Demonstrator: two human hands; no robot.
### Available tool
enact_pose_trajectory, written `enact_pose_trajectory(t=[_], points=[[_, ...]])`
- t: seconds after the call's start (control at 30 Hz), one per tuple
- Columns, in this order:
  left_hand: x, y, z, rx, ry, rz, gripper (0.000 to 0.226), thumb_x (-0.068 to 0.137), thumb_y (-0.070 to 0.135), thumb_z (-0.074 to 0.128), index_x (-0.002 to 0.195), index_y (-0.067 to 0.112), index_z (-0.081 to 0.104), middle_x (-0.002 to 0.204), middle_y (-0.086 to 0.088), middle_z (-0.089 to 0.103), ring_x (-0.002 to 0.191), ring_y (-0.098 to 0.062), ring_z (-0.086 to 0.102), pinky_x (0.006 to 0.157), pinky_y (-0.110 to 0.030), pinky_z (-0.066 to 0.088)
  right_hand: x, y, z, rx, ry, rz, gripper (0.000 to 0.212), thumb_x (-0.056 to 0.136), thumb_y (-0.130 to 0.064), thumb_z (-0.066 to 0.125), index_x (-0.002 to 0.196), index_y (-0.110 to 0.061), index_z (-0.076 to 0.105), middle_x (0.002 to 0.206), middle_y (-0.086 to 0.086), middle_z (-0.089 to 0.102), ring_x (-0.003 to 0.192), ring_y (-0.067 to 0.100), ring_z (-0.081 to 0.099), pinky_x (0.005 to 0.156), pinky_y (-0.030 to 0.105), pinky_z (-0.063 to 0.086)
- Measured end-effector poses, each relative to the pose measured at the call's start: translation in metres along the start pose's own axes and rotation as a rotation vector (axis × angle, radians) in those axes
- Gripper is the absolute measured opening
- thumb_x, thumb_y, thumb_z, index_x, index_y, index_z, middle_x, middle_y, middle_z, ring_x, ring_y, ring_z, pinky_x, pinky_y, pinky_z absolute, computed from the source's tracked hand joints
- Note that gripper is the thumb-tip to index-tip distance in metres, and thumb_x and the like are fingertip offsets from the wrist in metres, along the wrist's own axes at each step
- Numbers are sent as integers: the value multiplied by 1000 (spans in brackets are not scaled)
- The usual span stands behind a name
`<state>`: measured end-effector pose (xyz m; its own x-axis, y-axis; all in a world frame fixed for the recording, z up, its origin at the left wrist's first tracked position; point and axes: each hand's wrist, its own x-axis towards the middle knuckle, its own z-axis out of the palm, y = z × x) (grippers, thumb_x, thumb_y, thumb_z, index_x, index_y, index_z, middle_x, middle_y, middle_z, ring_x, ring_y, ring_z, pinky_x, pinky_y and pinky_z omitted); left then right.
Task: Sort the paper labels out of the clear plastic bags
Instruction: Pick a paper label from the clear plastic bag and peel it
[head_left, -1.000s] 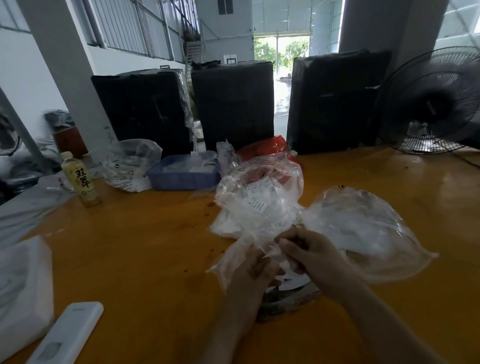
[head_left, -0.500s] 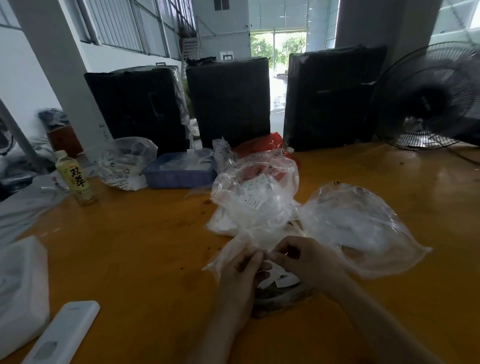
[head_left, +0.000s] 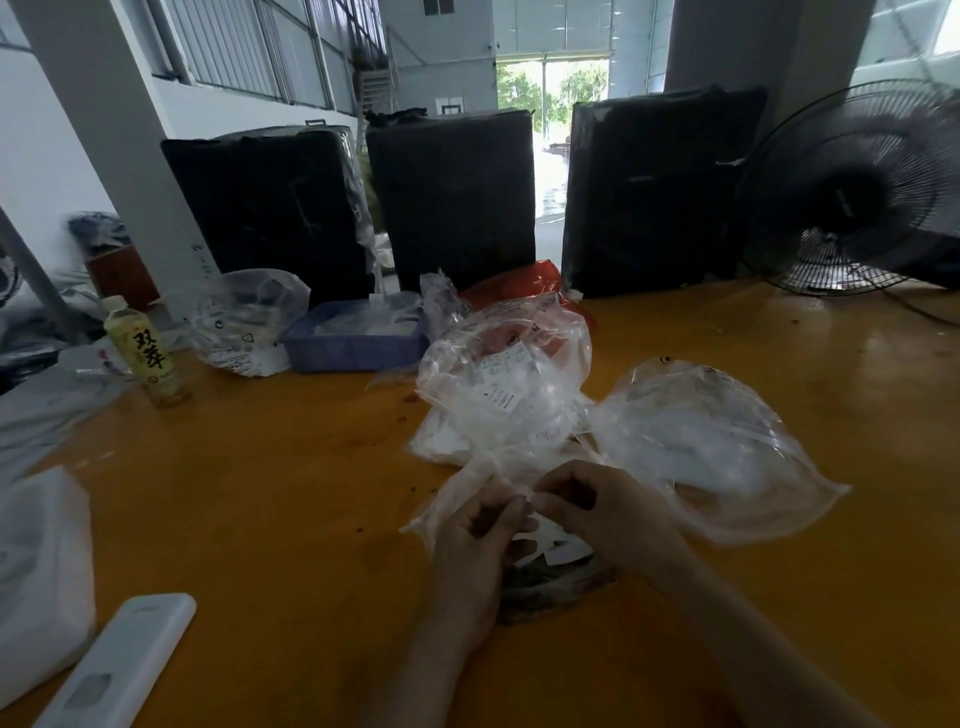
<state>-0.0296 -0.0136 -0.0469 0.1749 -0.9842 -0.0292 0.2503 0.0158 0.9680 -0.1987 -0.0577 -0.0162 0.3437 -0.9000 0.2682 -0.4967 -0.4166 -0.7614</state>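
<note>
Orange counter (head_left: 270, 499) spread wide under everything. On it, a puffed clear bag (head_left: 711, 447) lay to the R, w/ a second clear bag (head_left: 504, 395) just behind the hands, paper labels (head_left: 501, 397) visible inside it. Both hands met at the near edge of the pile. Left hand (head_left: 475, 540): fingers curled, pinching a thin fold of clear plastic (head_left: 457, 499). Right hand (head_left: 602, 506): fingers bent tight, pinching the same plastic, fingertips touching the left's. A few white labels (head_left: 563, 551) lay on the counter just beneath the hands.
</note>
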Motion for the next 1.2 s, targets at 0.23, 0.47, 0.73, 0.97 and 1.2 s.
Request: enact_pose_trajectory(t=[0.23, 0.47, 0.73, 0.97, 1.2], points=[[-1, -2, 0, -9, 19, 25, 34, 80, 40, 79, 101, 13, 80, 100, -9, 79, 95, -21, 76, 78, -29, 60, 0, 0, 4, -97, -20, 5, 22, 101, -40, 59, 82, -30, 66, 70, -18, 65, 65, -5, 63, 59, 11, 46], [-1, 1, -3, -241, 61, -29, 3, 98, 1, 66, 98, 0, 64, 112, -20, 76, 104, -29, 76, 82, -34, 64, -1, -7, -16, -362, -142, -76, 23, 102, -45, 56, 109, -27, 68, 93, -18, 61, 74, -2, 55, 64, 11, 43], [-5, 6, -3, -259, 58, -46, 20, 99, 18, 66, 99, -1, 70, 96, -15, 73, 94, -25, 74, 70, -33, 62, -6, 1, -32, -638, -395, -94, 22, 100, -43, 61, 120, -37, 69, 99, -24, 50, 87, -8, 41, 72, 9, 32], [-7, 4, -1, -196, 32, -40, 15, 98, 3, 68, 85, 9, 65, 109, -10, 80, 105, -27, 78, 68, -28, 62, -3, 6, -28, -442, -239, -55, 24, 103, -24, 59, 125, -31, 65, 110, -12, 66, 91, -4, 59, 76, 8, 44], [-5, 2, -1, -169, 14, -12, 9, 81, 15, 81, 90, 18, 81, 116, -7, 80, 106, -27, 78, 66, -26, 62, -5, 10, -29, 53, -8, 70, 31, 96, -20, 71, 122, -36, 71, 106, -14, 71, 89, 3, 68, 78, 28, 60]])
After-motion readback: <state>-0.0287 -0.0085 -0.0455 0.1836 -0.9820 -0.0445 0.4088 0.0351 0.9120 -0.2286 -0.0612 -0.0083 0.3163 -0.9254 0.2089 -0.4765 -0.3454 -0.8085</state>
